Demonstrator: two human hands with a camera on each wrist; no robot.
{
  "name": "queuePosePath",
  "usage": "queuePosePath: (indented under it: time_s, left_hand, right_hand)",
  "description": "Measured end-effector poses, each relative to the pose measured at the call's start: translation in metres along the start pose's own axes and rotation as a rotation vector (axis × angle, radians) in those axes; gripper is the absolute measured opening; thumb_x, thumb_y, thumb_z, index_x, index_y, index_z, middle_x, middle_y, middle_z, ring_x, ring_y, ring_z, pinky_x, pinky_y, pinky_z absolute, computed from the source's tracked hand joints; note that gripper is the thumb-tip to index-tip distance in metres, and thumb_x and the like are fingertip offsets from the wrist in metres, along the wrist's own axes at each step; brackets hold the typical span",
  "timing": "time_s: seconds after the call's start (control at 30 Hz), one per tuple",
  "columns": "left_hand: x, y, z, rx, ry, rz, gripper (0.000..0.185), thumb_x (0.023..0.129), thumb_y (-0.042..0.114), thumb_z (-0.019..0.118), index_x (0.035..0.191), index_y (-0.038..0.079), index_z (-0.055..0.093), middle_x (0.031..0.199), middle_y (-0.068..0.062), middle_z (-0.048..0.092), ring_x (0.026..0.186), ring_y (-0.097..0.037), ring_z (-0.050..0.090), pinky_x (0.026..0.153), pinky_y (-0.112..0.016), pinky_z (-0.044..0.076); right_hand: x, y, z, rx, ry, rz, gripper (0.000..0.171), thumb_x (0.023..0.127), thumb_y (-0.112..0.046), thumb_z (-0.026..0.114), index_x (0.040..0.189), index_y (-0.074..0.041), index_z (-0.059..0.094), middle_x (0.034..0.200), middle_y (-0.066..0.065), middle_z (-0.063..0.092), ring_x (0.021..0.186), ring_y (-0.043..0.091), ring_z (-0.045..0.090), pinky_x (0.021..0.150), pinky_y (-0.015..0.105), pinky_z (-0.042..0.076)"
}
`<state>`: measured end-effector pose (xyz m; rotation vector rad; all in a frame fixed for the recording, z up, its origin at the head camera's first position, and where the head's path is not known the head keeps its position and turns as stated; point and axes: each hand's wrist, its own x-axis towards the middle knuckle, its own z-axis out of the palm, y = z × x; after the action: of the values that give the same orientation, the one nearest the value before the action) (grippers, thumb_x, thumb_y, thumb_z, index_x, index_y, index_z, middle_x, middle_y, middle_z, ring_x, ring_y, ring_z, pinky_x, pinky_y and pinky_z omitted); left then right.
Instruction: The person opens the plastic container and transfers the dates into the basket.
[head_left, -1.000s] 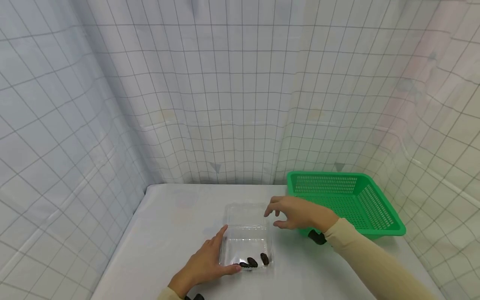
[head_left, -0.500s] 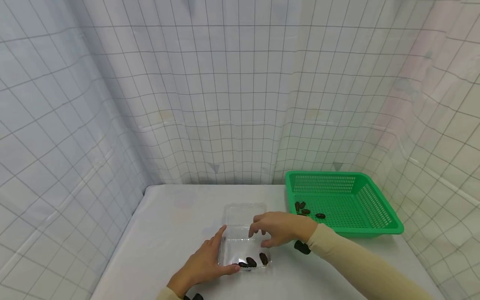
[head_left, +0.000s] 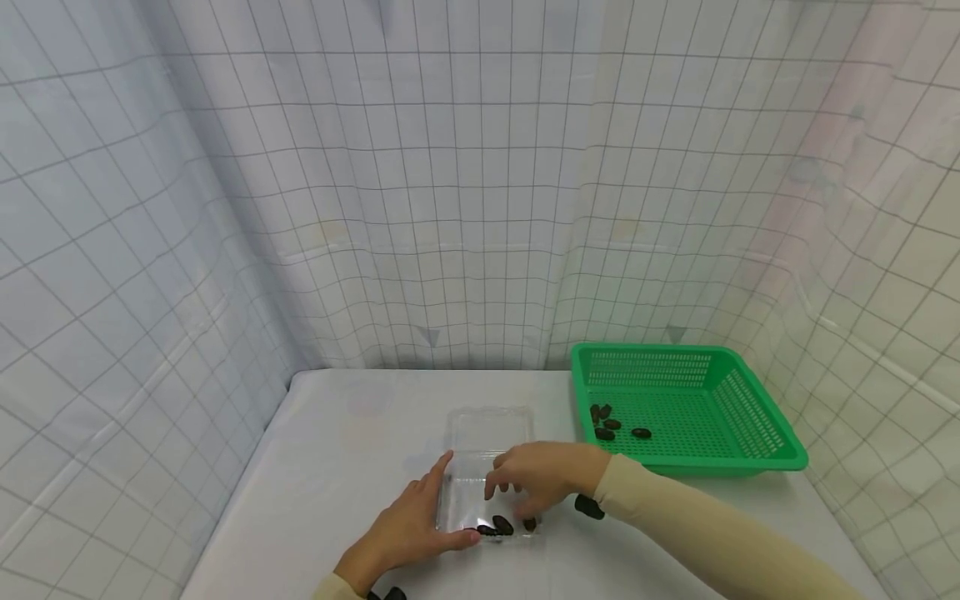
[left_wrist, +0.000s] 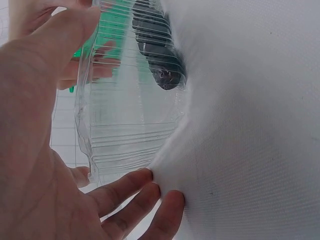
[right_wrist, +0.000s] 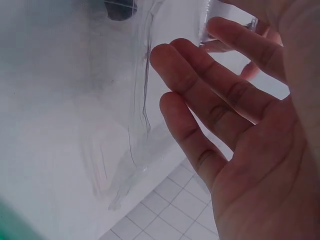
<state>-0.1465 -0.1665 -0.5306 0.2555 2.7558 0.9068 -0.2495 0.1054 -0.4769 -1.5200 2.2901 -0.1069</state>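
Note:
A clear plastic clamshell box (head_left: 461, 504) lies on the white table with its lid folded back. Along its near side sit several dark brown, oval pieces (head_left: 502, 525) that look like dates. My left hand (head_left: 411, 525) holds the box at its left side, thumb along the near rim and fingers at the far left. The left wrist view shows those fingers against the ridged wall (left_wrist: 115, 110), with dark pieces (left_wrist: 155, 45) seen through it. Over the box's right half hovers my right hand (head_left: 543, 477), fingers loosely bent, thumb near the rightmost piece. Nothing shows between its fingers in the right wrist view.
At the right stands a green plastic basket (head_left: 686, 462) with more dark oval pieces (head_left: 605, 434) at its left end. White gridded curtains (head_left: 480, 250) hang behind and at both sides. The white tabletop (head_left: 337, 442) extends left of the box.
My right hand has come left and down from beside the basket to over the box, uncovering the pieces in the basket. The left hand keeps its place on the box.

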Motion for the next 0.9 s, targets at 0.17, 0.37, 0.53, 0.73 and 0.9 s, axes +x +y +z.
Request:
queuePosePath:
  time_s: [0.17, 0.37, 0.53, 0.73, 0.9]
  left_hand:
    - [0.001, 0.0, 0.0, -0.001, -0.012, -0.004, 0.135, 0.086, 0.076, 0.095, 0.187, 0.021, 0.024, 0.165, -0.024, 0.063, 0.13, -0.032, 0.068, 0.092, -0.065, 0.063]
    - [0.001, 0.0, -0.001, -0.001, -0.016, -0.001, 0.135, 0.086, 0.076, 0.094, 0.187, 0.02, 0.023, 0.167, -0.025, 0.062, 0.135, -0.036, 0.069, 0.094, -0.066, 0.063]
    - [0.0, -0.001, 0.0, -0.003, -0.012, -0.005, 0.137, 0.085, 0.076, 0.095, 0.187, 0.021, 0.023, 0.169, -0.024, 0.06, 0.141, -0.038, 0.067, 0.098, -0.068, 0.063]
    - [0.0, -0.002, 0.002, 0.002, -0.021, -0.013, 0.136, 0.085, 0.076, 0.095, 0.187, 0.023, 0.023, 0.165, -0.024, 0.062, 0.136, -0.036, 0.068, 0.097, -0.068, 0.063]
    - [0.002, -0.001, 0.0, 0.0, -0.019, -0.018, 0.135, 0.086, 0.075, 0.095, 0.187, 0.023, 0.022, 0.166, -0.023, 0.061, 0.138, -0.036, 0.068, 0.099, -0.068, 0.063]
  right_hand:
    - [0.007, 0.0, 0.006, 0.005, -0.036, 0.007, 0.046, 0.1, -0.03, 0.096, 0.142, -0.031, 0.08, 0.125, -0.01, 0.079, 0.1, -0.003, 0.072, 0.092, 0.018, 0.059]
    - [0.013, -0.003, 0.01, -0.006, -0.068, 0.005, 0.047, 0.096, -0.032, 0.1, 0.139, -0.03, 0.082, 0.12, -0.011, 0.078, 0.098, -0.005, 0.067, 0.091, 0.015, 0.057]
    - [0.02, -0.005, 0.015, -0.053, -0.085, -0.03, 0.044, 0.095, -0.028, 0.101, 0.135, -0.029, 0.084, 0.111, -0.013, 0.077, 0.093, -0.007, 0.061, 0.086, 0.011, 0.052]
    - [0.026, -0.007, 0.022, -0.066, -0.087, -0.078, 0.037, 0.094, -0.022, 0.099, 0.128, -0.026, 0.085, 0.101, -0.018, 0.073, 0.085, -0.008, 0.058, 0.079, 0.008, 0.048]
    - [0.028, -0.008, 0.021, -0.066, -0.075, -0.081, 0.034, 0.094, -0.017, 0.097, 0.124, -0.025, 0.084, 0.096, -0.018, 0.07, 0.082, -0.009, 0.058, 0.076, 0.007, 0.048]
